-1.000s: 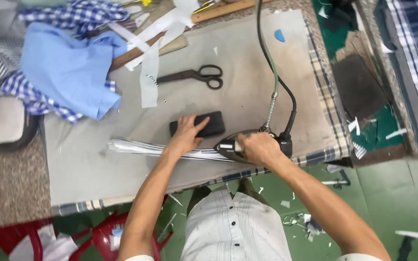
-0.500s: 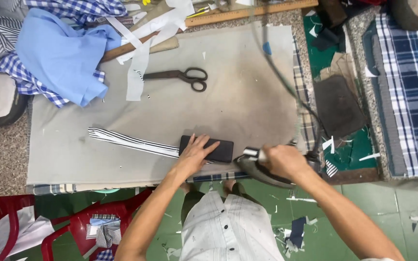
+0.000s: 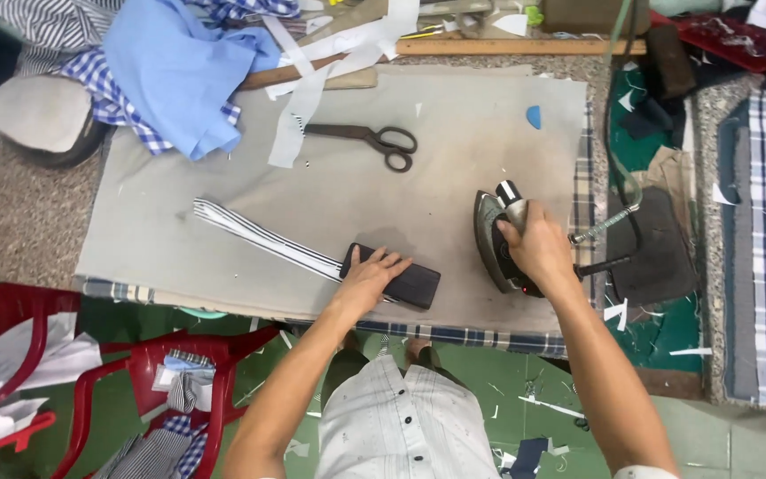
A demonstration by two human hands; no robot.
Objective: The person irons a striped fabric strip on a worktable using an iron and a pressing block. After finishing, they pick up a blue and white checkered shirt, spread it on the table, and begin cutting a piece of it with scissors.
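Note:
My left hand (image 3: 370,277) presses flat on a black block (image 3: 408,282) that lies on one end of a black-and-white striped fabric strip (image 3: 259,235). The strip stretches up and left across the grey ironing pad (image 3: 454,142). My right hand (image 3: 535,250) grips the handle of a steam iron (image 3: 492,238), which stands on the pad to the right of the block, clear of the strip. Its hose and cord (image 3: 615,133) run up to the right.
Dark scissors (image 3: 374,138) lie on the pad's far part, near a small blue chalk (image 3: 534,116). Blue and checked fabric (image 3: 175,71) is heaped at the far left, with white strips and a wooden ruler (image 3: 525,46). Red plastic chairs (image 3: 148,372) stand below the table edge.
The iron has moved off the near table edge onto the pad, right of the block. My left hand stays on the black block over the strip's end. The view has shifted.

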